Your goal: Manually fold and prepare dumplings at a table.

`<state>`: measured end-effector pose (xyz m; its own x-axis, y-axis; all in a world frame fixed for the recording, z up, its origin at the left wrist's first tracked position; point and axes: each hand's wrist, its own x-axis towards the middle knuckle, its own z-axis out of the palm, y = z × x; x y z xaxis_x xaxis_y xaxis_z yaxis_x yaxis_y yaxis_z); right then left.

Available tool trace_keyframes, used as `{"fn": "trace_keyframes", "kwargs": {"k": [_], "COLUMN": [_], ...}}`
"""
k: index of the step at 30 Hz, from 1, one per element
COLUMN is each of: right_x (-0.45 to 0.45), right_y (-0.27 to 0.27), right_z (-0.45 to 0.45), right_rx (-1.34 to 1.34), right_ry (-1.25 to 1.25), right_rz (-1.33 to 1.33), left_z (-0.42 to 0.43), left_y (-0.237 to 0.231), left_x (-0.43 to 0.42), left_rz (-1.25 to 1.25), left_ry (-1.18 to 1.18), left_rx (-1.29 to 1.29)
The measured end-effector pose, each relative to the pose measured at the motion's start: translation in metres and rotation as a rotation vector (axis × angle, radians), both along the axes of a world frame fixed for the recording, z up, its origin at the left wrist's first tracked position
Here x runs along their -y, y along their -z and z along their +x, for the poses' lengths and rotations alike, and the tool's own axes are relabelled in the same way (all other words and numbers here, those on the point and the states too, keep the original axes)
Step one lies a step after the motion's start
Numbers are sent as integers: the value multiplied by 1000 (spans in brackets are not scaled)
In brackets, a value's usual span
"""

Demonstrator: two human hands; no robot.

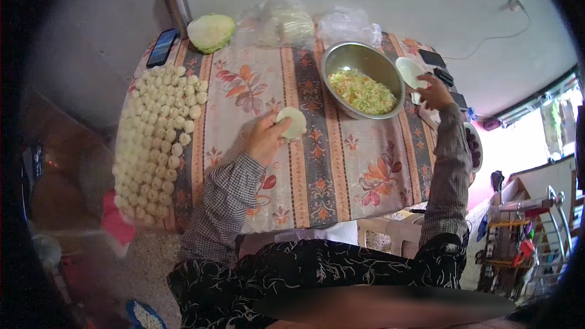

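Note:
Near the middle of the table, my left hand [267,135] holds a thin round dough wrapper [292,122], thumb lying across its face. My right hand [434,92] is stretched out to the right, its fingertips over the near edge of a small white bowl [406,71]. What that bowl contains is hard to see. Just left of it stands a stainless steel mixing bowl [354,55], partly filled with a shredded vegetable mix [363,93] of pale green and orange bits. Many round, pleated dumplings [160,132] cover the table's left side in close rows.
A steel flask [176,4], a smartphone [162,49] and a cut cabbage [211,33] stand at the back left. Plastic bags [288,25] lie along the wall. Dark flat items [432,58] and a dish of dark red pieces [474,148] sit at the right edge.

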<state>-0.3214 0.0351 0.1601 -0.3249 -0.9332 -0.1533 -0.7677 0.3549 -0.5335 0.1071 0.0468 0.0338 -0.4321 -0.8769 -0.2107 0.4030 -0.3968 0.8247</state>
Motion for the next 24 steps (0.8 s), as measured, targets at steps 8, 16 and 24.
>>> {"fn": "trace_keyframes", "kwargs": {"k": [8, 16, 24], "right_x": [-50, -45, -46], "right_y": [-3, 76, 93], "right_z": [167, 254, 252], "right_rx": [249, 102, -17], "right_ry": [-436, -638, -749], "right_rz": [-509, -689, -658], "left_z": [5, 5, 0], "left_y": [-4, -3, 6], "left_x": [-2, -3, -7], "left_rz": [28, -69, -106], "left_ry": [-55, -69, -38], "left_rx": [-68, -14, 74]}}
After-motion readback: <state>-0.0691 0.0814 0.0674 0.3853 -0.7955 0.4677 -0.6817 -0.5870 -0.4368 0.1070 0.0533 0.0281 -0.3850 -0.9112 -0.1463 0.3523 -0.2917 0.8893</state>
